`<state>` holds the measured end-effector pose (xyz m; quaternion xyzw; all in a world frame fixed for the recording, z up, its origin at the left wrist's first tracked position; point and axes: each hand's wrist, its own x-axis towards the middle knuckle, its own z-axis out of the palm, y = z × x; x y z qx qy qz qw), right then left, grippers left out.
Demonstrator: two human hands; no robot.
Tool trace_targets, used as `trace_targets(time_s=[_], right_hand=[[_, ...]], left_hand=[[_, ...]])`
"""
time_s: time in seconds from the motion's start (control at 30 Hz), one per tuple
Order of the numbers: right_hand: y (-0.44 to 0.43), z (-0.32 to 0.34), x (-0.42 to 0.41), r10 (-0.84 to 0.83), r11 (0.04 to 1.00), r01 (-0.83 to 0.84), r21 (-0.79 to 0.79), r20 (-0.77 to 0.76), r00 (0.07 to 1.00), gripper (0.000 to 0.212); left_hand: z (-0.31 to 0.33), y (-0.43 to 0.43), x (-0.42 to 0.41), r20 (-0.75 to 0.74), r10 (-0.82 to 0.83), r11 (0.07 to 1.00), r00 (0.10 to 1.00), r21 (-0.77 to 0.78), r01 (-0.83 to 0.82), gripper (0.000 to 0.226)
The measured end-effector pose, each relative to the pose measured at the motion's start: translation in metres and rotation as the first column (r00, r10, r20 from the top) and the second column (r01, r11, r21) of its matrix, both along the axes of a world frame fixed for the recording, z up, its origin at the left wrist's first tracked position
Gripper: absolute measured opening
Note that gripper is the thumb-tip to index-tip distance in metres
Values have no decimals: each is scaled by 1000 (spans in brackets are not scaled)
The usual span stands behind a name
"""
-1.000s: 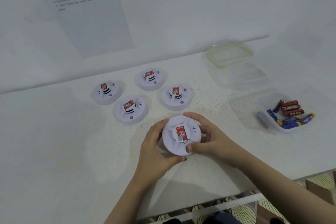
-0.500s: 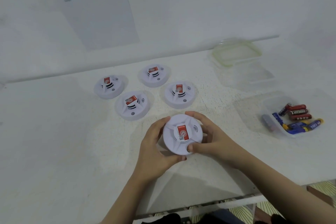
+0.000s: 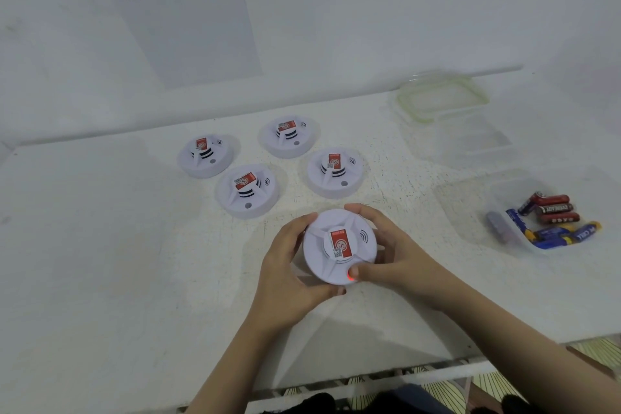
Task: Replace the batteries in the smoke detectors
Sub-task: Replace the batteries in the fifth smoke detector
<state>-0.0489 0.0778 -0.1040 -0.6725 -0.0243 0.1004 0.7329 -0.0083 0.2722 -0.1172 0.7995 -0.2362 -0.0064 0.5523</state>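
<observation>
Head view looks down on a white smoke detector [image 3: 339, 245] held just above the near part of the table [image 3: 100, 262], label side up. The left hand [image 3: 285, 282] curls round its left rim, and the right hand [image 3: 400, 262] wraps the right rim, with its thumb [image 3: 363, 270] pressed on the front edge beside a small red light [image 3: 350, 276]. Four more detectors [image 3: 248, 191] lie in a cluster just behind. Well off to the right sit the batteries [image 3: 554, 222] in a clear tub [image 3: 500, 239] – red ones and blue ones – and a green-rimmed lid [image 3: 440, 96] lies farther back.
</observation>
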Motion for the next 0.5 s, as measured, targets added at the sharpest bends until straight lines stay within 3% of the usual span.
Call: trace_targets(time_s=[0.3, 0.5], right_hand=[[0, 1, 0, 22, 1000, -22, -9, 2, 1000, 74], [-2, 2, -3, 13, 998, -12, 62, -19, 1000, 63]], left_hand=[[1, 0, -1, -7, -6, 1000, 1000, 5, 6, 85], [-3, 3, 0, -101, -24, 1000, 995, 7, 24, 93]])
